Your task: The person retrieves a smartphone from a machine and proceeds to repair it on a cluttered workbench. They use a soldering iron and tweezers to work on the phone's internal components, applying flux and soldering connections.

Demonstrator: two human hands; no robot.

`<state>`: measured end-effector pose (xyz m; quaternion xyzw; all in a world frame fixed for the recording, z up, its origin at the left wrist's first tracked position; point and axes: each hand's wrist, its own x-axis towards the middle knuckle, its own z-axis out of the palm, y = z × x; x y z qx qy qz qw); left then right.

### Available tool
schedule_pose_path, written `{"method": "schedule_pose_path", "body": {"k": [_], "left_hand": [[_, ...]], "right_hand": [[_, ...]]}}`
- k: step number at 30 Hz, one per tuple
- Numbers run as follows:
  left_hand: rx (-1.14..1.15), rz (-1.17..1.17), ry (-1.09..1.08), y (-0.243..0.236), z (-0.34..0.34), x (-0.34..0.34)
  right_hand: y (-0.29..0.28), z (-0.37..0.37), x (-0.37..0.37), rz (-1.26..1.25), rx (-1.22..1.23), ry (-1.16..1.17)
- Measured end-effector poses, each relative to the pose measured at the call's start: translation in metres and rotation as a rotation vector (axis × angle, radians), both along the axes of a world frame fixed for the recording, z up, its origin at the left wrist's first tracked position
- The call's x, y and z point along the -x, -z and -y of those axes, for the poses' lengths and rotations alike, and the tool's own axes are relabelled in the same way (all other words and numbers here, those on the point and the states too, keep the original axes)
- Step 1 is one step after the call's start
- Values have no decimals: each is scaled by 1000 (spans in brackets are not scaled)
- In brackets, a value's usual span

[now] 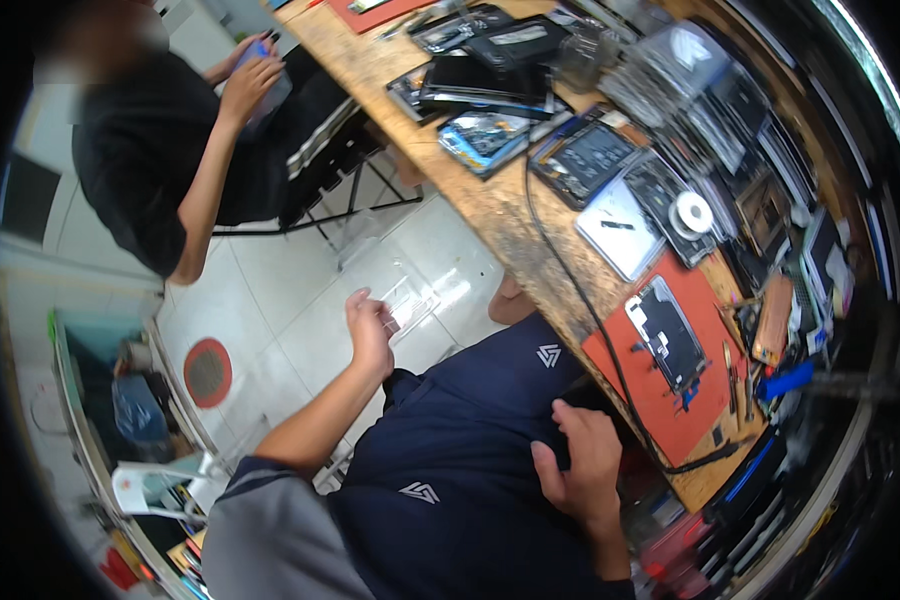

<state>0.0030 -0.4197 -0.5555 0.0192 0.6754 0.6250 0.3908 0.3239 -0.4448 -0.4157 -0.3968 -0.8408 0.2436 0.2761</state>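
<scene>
My left hand (370, 335) is raised over the floor left of my dark-clothed lap, fingers loosely curled and apart, empty. My right hand (578, 468) hovers by the bench edge with fingers spread, empty. Beside it lies a red-orange mat (615, 355) bearing a phone screen assembly (668, 332) with attached cables. A black cable (582, 280) runs across the wooden bench (485, 215). Further up are an opened blue-framed device (480, 140), an opened tablet (588, 155), a silver panel (615, 230) and a white spool (690, 212).
A co-worker in dark clothing (130, 180) sits at upper left, both hands on a small blue object (253, 55). Piled devices, tools and a blue-handled tool (785, 382) crowd the bench's right side. A white chair (145, 485) stands at lower left near a round red-rimmed mat (208, 372).
</scene>
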Motion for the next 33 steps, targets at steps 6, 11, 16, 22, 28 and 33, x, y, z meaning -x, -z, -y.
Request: {"method": "schedule_pose_path", "body": {"k": [6,11,16,22,28,33], "left_hand": [[-192,83,420,71,-137,14],[-300,174,437,103,-303,27],[-280,-404,679,125,-229,9],[-214,-1077,1336,14,-27,-99],[-1159,-1187,1490,-125,-77,-112],[-1135,-1359,954,-199,-217,-126]], "right_hand": [[16,2,15,266,104,-143],[7,11,21,249,74,-14],[7,24,14,88,33,202],[-2,26,-23,-101,-96,436],[-17,-5,-45,-67,-303,322],[-19,-5,-73,-20,-437,332]]}}
